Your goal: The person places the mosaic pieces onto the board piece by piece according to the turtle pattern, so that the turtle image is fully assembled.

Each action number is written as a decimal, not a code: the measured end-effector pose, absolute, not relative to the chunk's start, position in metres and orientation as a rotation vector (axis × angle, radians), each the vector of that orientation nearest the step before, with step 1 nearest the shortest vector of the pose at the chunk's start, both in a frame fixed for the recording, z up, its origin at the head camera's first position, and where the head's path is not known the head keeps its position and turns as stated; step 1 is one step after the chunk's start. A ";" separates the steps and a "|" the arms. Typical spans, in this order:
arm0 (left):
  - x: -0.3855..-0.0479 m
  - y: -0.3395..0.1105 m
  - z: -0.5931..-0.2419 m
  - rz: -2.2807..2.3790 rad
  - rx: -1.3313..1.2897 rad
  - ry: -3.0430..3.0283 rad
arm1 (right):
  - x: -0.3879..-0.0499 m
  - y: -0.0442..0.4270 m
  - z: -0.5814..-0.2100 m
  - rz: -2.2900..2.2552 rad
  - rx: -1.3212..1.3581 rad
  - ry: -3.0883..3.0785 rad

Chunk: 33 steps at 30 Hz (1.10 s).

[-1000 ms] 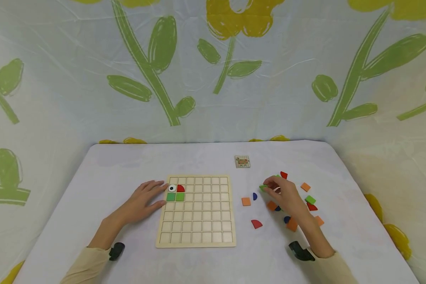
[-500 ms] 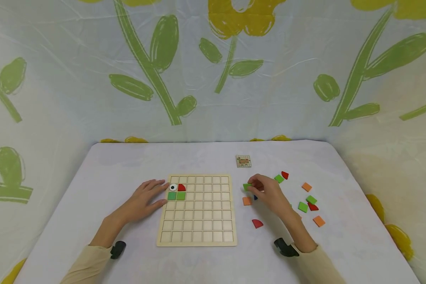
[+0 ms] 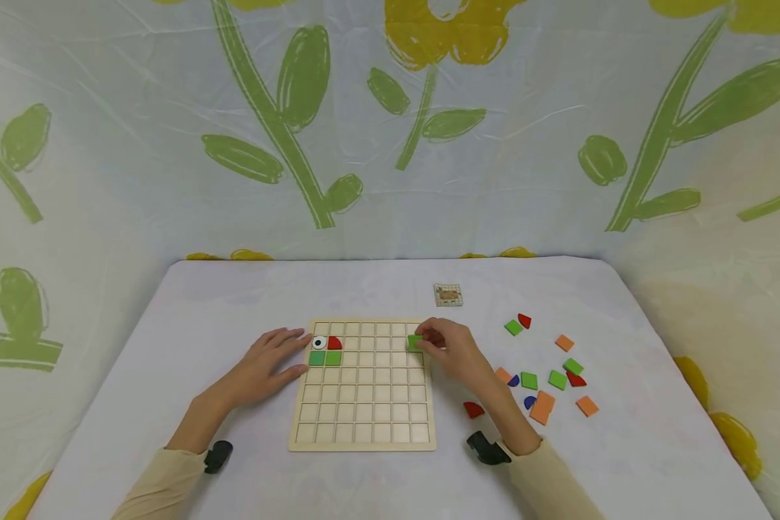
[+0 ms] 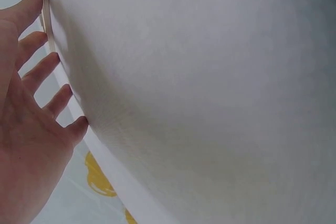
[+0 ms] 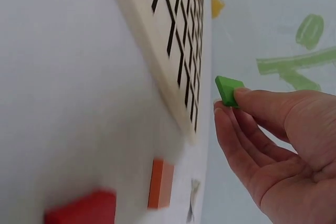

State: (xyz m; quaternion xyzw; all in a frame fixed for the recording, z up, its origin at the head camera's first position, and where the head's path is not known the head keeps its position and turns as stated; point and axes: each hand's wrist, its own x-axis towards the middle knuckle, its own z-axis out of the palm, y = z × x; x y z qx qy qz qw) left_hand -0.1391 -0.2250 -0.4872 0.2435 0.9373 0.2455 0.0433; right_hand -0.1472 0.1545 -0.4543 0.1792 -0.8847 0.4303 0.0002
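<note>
Here, a green square tile (image 5: 227, 88), judged light, stiff, best held by its edges, was pinched in the right hand (image 3: 453, 351); the left hand (image 3: 258, 370) was spread.

One board (image 3: 364, 394), one card (image 3: 448, 295), two hands (image 3: 261, 370) (image 3: 458, 352), perhaps twenty coloured pieces (image 3: 529, 380)

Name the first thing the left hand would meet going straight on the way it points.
The left hand would most likely meet the board first; it reaches right to its left edge. Height is unclear: riding over, it might meet the eye piece.
</note>
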 end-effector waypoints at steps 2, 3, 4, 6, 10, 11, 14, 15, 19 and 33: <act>-0.139 -0.225 -0.487 0.754 0.748 2.868 | -0.148 0.147 -0.454 1.374 0.584 -2.765; -0.139 -0.225 -0.487 0.754 0.751 2.869 | -0.148 0.144 -0.454 1.388 0.594 -2.756; -0.139 -0.224 -0.487 0.752 0.753 2.871 | -0.148 0.141 -0.454 1.388 0.614 -2.745; -0.139 -0.224 -0.487 0.751 0.751 2.870 | -0.149 0.134 -0.456 1.395 0.650 -2.724; -0.139 -0.222 -0.486 0.745 0.736 2.866 | -0.150 0.122 -0.459 1.413 0.714 -2.705; -0.139 -0.222 -0.486 0.746 0.732 2.865 | -0.151 0.118 -0.460 1.427 0.722 -2.705; -0.138 -0.222 -0.485 0.747 0.729 2.867 | -0.151 0.108 -0.462 1.448 0.745 -2.712; -0.138 -0.222 -0.485 0.745 0.729 2.868 | -0.151 0.104 -0.463 1.449 0.762 -2.710; -0.138 -0.223 -0.485 0.740 0.741 2.873 | -0.150 0.090 -0.465 1.464 0.804 -2.717; -0.137 -0.221 -0.481 0.747 0.732 2.863 | -0.143 0.053 -0.466 1.507 0.914 -2.728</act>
